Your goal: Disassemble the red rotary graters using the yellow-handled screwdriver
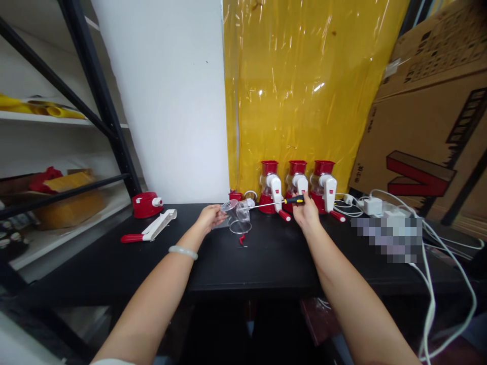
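Clear plastic housing [229, 206], pinched in the left hand [212, 217], could slip if the screwdriver [293, 200] gripped in the right hand [305, 209] skids.

Three red-and-white grinders [274, 187] are standing far right; one red base [144, 205] and one white arm [159, 226] are lying left; one screwdriver [294, 200] and one clear piece [229, 206] are showing between; one red bit [242, 239] is lying nearer; one box [422, 126] is standing right.

Clear plastic part [242, 213], yellow-black screwdriver [291, 201], nearly level
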The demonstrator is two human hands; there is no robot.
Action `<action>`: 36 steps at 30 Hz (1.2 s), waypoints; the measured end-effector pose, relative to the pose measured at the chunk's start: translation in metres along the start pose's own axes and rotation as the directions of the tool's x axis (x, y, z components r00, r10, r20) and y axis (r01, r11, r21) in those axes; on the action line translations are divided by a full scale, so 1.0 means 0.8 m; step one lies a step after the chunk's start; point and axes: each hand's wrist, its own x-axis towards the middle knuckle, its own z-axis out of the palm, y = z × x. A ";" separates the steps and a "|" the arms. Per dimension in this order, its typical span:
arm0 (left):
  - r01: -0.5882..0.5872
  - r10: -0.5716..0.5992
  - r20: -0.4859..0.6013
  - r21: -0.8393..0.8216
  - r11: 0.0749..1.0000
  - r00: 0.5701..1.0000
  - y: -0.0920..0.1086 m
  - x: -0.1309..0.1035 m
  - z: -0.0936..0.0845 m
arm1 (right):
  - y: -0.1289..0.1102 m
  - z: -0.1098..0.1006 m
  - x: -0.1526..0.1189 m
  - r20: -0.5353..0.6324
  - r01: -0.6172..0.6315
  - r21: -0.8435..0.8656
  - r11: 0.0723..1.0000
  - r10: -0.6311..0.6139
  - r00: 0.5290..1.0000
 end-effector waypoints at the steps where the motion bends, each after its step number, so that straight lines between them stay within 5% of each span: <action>1: -0.001 0.001 0.000 0.000 1.000 1.000 0.000 0.000 0.000 | 0.000 -0.002 0.001 0.012 0.019 0.002 1.000 -0.019 1.000; 21: -0.015 0.015 0.006 0.007 1.000 1.000 -0.001 0.001 -0.001 | -0.010 0.009 -0.007 0.031 -0.104 -0.021 0.994 0.105 0.994; 36: -0.007 0.007 0.007 0.003 1.000 1.000 -0.001 0.001 -0.001 | -0.004 0.000 -0.003 0.001 0.032 -0.069 0.997 -0.032 0.999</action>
